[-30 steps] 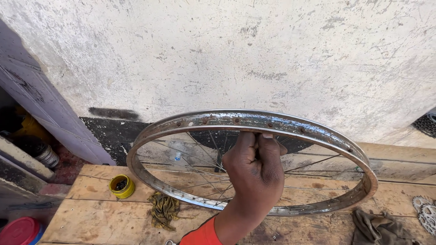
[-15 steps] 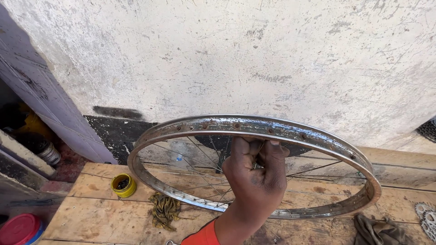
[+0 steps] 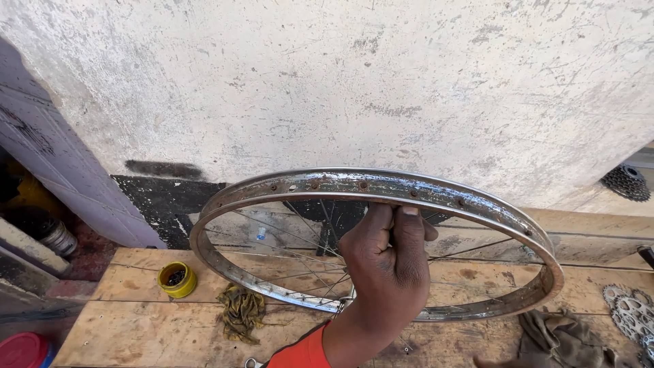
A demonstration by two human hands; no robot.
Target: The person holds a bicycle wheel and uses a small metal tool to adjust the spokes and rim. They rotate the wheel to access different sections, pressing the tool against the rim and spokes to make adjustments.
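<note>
Hand (image 3: 388, 262) at frame ctr is gripping far edge of wheel rim (image 3: 286, 185), fingers curled tight; rim lying near-flat, long axis running left-right.

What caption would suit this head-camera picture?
A hand grips a rusty spoked bicycle wheel rim over a wooden bench, before a white wall.

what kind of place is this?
Probably a small bicycle repair spot, outdoors or open-sided. A hand holds a rusty spoked wheel rim above a rough plank bench set against a worn plastered wall; gear sprockets and a greasy rag lie on the planks.
</note>
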